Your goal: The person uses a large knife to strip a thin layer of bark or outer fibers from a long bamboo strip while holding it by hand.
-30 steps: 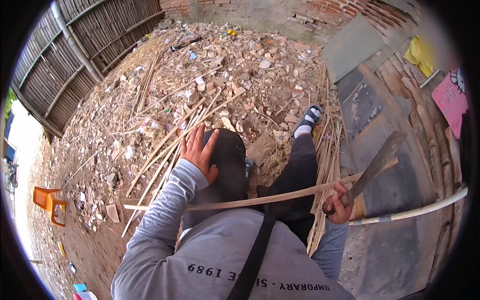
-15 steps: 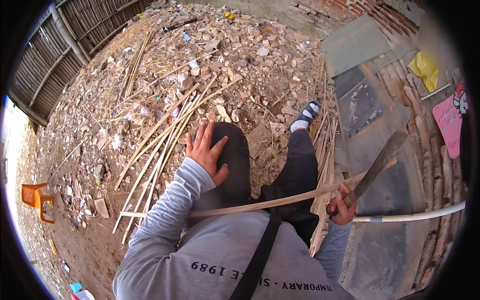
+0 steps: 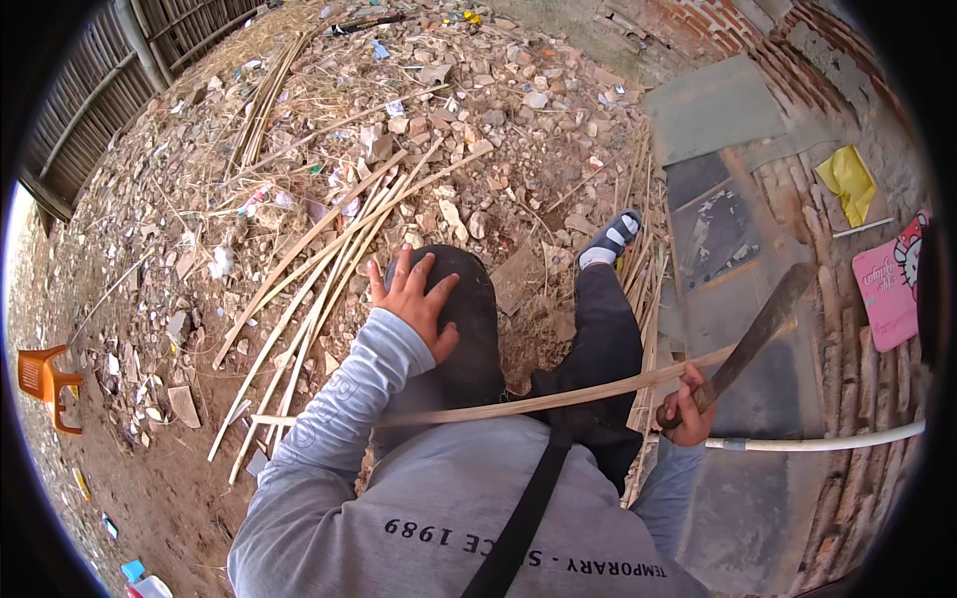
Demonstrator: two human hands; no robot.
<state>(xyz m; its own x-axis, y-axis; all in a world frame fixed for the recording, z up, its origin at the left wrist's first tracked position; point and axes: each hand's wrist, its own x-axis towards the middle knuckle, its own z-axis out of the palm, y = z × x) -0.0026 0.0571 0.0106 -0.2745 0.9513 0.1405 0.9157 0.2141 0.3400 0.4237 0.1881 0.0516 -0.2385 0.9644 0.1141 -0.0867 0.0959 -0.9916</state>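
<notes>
A machete (image 3: 755, 334) is gripped by its handle in the right hand (image 3: 688, 411), the fingers curled round it; its blade is tilted up and away to the right, with both long edges clear of the fingers (which one is the cutting edge cannot be told). A flat bamboo strip (image 3: 548, 401) is laid across the lap, from beyond the left forearm to past the right hand; its farther part is crossed by the blade, and whether it too is pinched by the right hand cannot be told. The left hand (image 3: 411, 301) is held wide, fingers spread, palm down on the left knee (image 3: 467, 289); nothing is grasped by it.

Between the legs a wedge of rubble-strewn ground is left open; to the left, room is bounded by a crossed bundle of bamboo strips (image 3: 344, 244), just beyond the left hand; to the right, more strips (image 3: 650, 299) are laid lengthwise beside the sandal (image 3: 610, 237). Beyond those, flat dark boards (image 3: 738, 498) are seen under the blade's outline, with a white pipe (image 3: 827, 444) run across them; the blade's height above them cannot be judged. An orange plastic chair (image 3: 45, 377) is placed well apart, near the left rim; the far ground is edged by a bamboo fence (image 3: 80, 115) and a brick wall (image 3: 698, 25).
</notes>
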